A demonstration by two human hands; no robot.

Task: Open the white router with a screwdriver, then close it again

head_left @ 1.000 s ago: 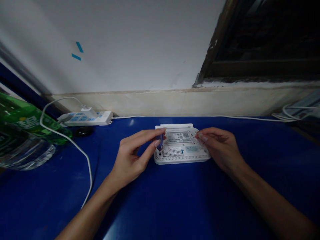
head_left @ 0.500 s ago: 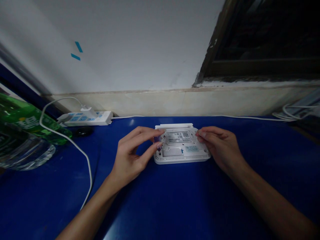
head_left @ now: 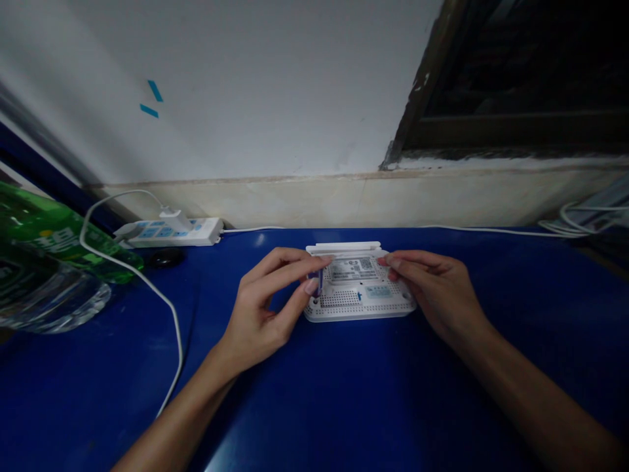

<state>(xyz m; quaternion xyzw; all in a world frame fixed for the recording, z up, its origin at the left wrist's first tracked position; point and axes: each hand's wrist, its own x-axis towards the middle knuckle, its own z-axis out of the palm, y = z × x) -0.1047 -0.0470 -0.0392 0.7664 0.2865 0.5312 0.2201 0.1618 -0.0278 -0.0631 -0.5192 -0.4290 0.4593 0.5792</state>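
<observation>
Over the left end of white device (head_left: 362, 284), left hand (head_left: 263, 316) pinches purple tool (head_left: 320, 282); at its right, right hand's (head_left: 439, 288) grip I cannot tell.

Tabletop (head_left: 314, 400), glossy blue. Directly upon it: perforated white device (head_left: 361, 286), labels facing up; white power strip (head_left: 170, 236), rear left; black rounded object (head_left: 166, 257) just beside; green bottle (head_left: 52, 233).

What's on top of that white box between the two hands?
The white box shows a printed label, a smaller pale sticker and small holes. The left hand, pinching a small purple object, and the right hand cover parts; what lies behind them is hidden.
</observation>
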